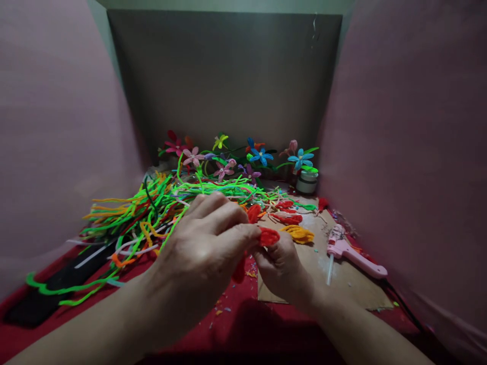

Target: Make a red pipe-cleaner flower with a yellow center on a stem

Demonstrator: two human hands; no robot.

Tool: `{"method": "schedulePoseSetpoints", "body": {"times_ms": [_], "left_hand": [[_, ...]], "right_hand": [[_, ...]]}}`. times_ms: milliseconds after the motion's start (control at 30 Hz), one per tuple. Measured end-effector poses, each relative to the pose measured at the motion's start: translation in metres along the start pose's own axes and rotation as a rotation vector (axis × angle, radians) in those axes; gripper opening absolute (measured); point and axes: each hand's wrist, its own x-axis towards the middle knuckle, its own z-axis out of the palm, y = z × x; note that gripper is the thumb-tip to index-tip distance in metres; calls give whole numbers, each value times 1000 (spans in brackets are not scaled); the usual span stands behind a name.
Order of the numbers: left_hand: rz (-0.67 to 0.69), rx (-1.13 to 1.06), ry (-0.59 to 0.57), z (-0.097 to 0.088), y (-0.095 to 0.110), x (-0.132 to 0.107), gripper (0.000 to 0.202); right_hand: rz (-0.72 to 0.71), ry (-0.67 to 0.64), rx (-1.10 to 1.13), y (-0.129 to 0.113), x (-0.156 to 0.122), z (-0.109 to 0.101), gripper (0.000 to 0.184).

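My left hand (205,243) and my right hand (281,263) meet at the middle, above the red cloth. Between their fingertips is a red pipe-cleaner petal (269,236), pinched by both. More red fuzzy loops show just behind and below my left fingers, and I cannot tell whether they join the same piece. Close past my right hand lies a yellow pipe-cleaner petal bundle (299,234) on the cardboard. Red petal bundles (287,218) rest a little farther back. My left palm and most of the fingers' undersides are hidden.
A large heap of pipe cleaners (129,213) spreads over the left and back. The pink glue gun (355,257) lies on a cardboard sheet (335,289) at the right. Finished fuzzy flowers (262,156) and a small jar (306,181) stand at the back. Pink walls (414,152) flank both sides.
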Motion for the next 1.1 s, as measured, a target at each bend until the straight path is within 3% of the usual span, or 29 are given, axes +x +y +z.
{"method": "schedulePoseSetpoints", "body": {"times_ms": [133, 267, 367, 533, 633, 733, 867, 967, 1033, 1100], "left_hand": [[6, -39, -32, 2, -3, 4, 17], [-166, -142, 34, -12, -16, 0, 13], [-208, -186, 16, -14, -23, -10, 13], [-172, -132, 51, 1, -15, -22, 9], [-218, -198, 71, 2, -9, -23, 9], [-362, -292, 138, -4, -10, -23, 11], [-684, -407, 299, -2, -20, -23, 10], [-937, -667, 179, 10, -29, -22, 14], [-1013, -916, 75, 21, -32, -21, 17], [-1027, -1146, 50, 32, -30, -19, 20]], "right_hand": [[27, -7, -11, 1, -1, -1, 17], [79, 6, 12, 2, 1, -2, 17], [186, 4, 80, 1, 3, -3, 20], [261, 33, 167, 1, 4, -5, 22], [265, 57, 182, 2, 3, -5, 21], [316, 77, 261, 3, 3, -3, 22], [461, 152, 616, 5, 8, 0, 18], [550, 179, 867, 3, 15, 1, 18], [611, 142, 958, 2, 18, 0, 18], [653, 108, 1013, 1, 19, 1, 17]]}}
